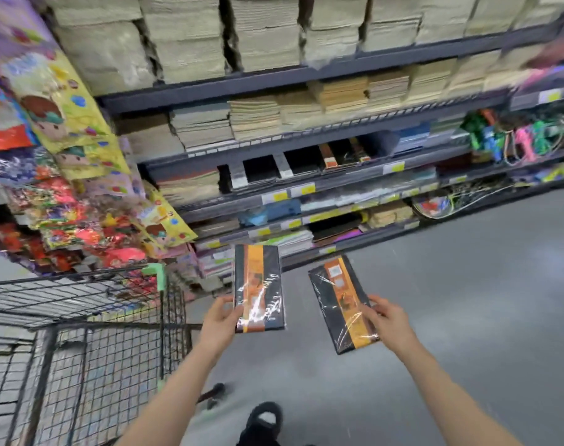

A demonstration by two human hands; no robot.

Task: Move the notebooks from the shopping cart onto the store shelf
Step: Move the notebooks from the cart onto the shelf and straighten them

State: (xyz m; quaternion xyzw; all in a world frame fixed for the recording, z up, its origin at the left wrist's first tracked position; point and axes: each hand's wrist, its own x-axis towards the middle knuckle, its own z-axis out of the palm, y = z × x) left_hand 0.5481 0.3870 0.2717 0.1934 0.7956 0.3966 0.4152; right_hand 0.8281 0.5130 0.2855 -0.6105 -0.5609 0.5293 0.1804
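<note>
I have one notebook (259,286) pinched at its lower left edge in my left hand (221,318), fingers curled round it, and a second notebook (341,304) gripped at its lower right edge in my right hand (386,317). Both hang beyond my fingertips, clear of the cart (81,317) and short of the shelf (306,185). They look thin, stiff and light, but the shrink-wrap seems slippery, so I judge an edge pinch near the spine safest.
</note>
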